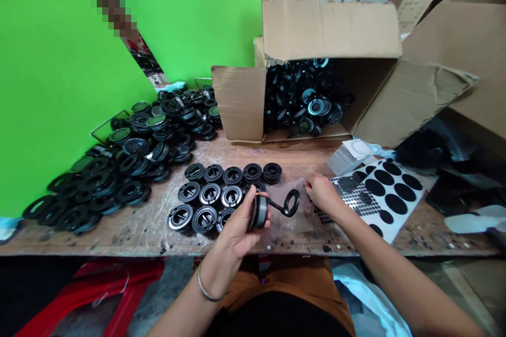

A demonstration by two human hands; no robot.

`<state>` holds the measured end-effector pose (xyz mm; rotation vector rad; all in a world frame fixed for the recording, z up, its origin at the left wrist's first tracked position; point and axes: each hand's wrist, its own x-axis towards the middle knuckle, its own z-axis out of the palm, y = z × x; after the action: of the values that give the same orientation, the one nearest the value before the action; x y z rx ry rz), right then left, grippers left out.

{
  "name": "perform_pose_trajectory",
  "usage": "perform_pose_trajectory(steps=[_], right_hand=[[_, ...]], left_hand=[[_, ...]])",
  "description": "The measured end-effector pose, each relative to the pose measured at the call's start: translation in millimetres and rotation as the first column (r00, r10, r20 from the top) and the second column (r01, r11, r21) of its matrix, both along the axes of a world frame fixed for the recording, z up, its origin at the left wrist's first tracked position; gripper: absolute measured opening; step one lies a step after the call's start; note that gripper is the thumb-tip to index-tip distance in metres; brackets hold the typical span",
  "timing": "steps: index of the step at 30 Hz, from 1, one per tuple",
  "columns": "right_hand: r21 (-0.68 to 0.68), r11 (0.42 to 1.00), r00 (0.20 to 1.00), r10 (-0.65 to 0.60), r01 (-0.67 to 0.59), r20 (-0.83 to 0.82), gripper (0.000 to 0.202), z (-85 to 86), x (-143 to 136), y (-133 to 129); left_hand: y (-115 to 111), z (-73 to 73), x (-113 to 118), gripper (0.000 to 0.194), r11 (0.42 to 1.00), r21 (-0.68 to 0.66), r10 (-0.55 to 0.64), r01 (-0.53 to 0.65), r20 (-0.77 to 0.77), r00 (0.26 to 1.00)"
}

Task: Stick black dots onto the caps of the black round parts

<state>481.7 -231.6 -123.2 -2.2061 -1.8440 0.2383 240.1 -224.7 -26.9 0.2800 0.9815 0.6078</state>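
My left hand (239, 229) is wrapped round a black disc-shaped part with a ridged edge (260, 211), held tilted above the table. A thin arm sticks out from it to the right and ends in a black ring (291, 203). Over at the right, my right hand (321, 194) has its fingers pinched together at the left edge of a sheet of small black dots (358, 199); what lies between the fingertips is too small to make out. Just left of the held part stand rows of round black pieces (209, 195), some partly hidden by my left hand.
A heap of black ring-shaped parts (134, 155) lies along the green wall (190, 10). Behind, an open cardboard box (330, 29) holds many similar parts. A sheet with large black circles (413, 197) and a white stack (350, 157) are at the right.
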Motion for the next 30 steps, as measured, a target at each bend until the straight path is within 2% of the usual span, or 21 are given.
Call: perform_pose_trajectory(steps=[3, 7, 10, 11, 13, 15, 16, 17, 19, 22, 30], right_hand=[[-0.003, 1.0, 0.999, -0.012, 0.012, 0.041, 0.015, -0.1, -5, 2], [0.061, 0.998, 0.996, -0.04, 0.035, 0.084, 0.013, 0.7, -12, -4], [0.136, 0.99, 0.994, -0.053, 0.04, 0.091, 0.011, 10.9, -18, -15], [0.207, 0.978, 0.997, -0.043, 0.028, 0.066, 0.01, 17.7, -21, -20], [0.432, 0.901, 0.999, 0.032, -0.019, -0.023, 0.007, 35.3, -31, -31], [0.637, 0.767, 0.982, 0.17, -0.079, -0.083, 0.007, 54.6, -45, -43], [0.683, 0.721, 0.971, 0.227, -0.113, -0.079, 0.009, 63.1, -54, -49], [0.694, 0.705, 0.963, 0.261, -0.148, -0.059, 0.01, 69.9, -62, -53], [0.679, 0.708, 0.96, 0.278, -0.194, -0.016, 0.013, 77.7, -77, -58], [0.665, 0.72, 0.968, 0.25, -0.197, 0.016, 0.014, 76.9, -88, -58], [0.595, 0.785, 0.974, 0.225, -0.172, -0.016, 0.012, 71.3, -86, -54]], left_hand=[[1, 0.9, 1, 0.029, 0.998, -0.044, 0.045, -0.044, 0.014, 0.999], [1, 0.4, 3, 0.028, 0.995, -0.021, 0.102, -0.102, 0.012, 0.995], [0, -1.9, 2, 0.026, 0.987, 0.031, 0.157, -0.157, 0.0, 0.988], [-1, -3.0, 2, 0.026, 0.983, 0.051, 0.174, -0.174, -0.004, 0.985], [-2, -5.4, 3, 0.028, 0.975, 0.108, 0.197, -0.195, -0.012, 0.98], [-3, -8.0, 5, 0.031, 0.964, 0.179, 0.201, -0.194, -0.02, 0.979], [-4, -9.3, 6, 0.033, 0.957, 0.218, 0.2, -0.19, -0.027, 0.979], [-5, -10.7, 7, 0.035, 0.95, 0.252, 0.2, -0.185, -0.035, 0.979], [-6, -13.3, 9, 0.038, 0.937, 0.301, 0.2, -0.176, -0.051, 0.978], [-10, -16.5, 10, 0.044, 0.925, 0.35, 0.178, -0.148, -0.055, 0.982], [-16, -15.1, 10, 0.047, 0.926, 0.349, 0.171, -0.143, -0.05, 0.984]])
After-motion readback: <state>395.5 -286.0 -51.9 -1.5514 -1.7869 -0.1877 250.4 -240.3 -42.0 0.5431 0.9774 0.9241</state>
